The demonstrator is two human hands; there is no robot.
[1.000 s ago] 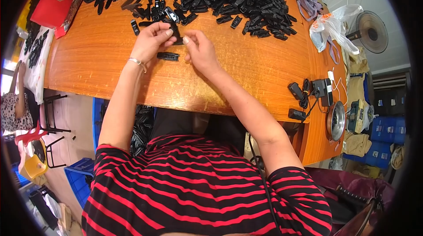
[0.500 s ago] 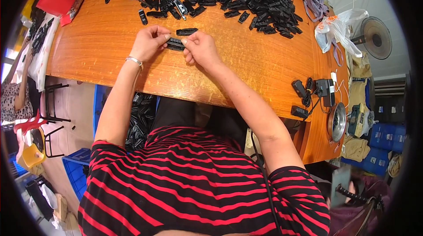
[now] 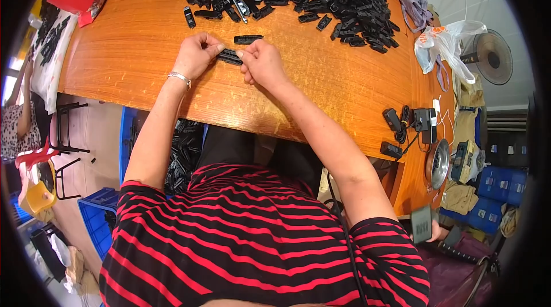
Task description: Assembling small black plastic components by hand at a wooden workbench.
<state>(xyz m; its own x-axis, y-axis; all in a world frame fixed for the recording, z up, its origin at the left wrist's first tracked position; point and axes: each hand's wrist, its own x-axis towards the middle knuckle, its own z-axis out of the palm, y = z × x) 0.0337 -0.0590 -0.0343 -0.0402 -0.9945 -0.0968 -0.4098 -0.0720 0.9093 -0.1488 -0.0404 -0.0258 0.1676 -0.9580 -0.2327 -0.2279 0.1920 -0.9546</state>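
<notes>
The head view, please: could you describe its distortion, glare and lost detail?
Head view: the table bows outward along its right edge, corners black; pale sheen near its front edge. Same view: parts in the black pile blend together; the black piece between left hand and right hand is too small for fine detail.

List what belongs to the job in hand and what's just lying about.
Apparently in the job:
black piece between left hand and right hand
loose black piece just beyond
heap of black pieces

Apparently just lying about:
plastic bag
metal bowl
fan
</notes>
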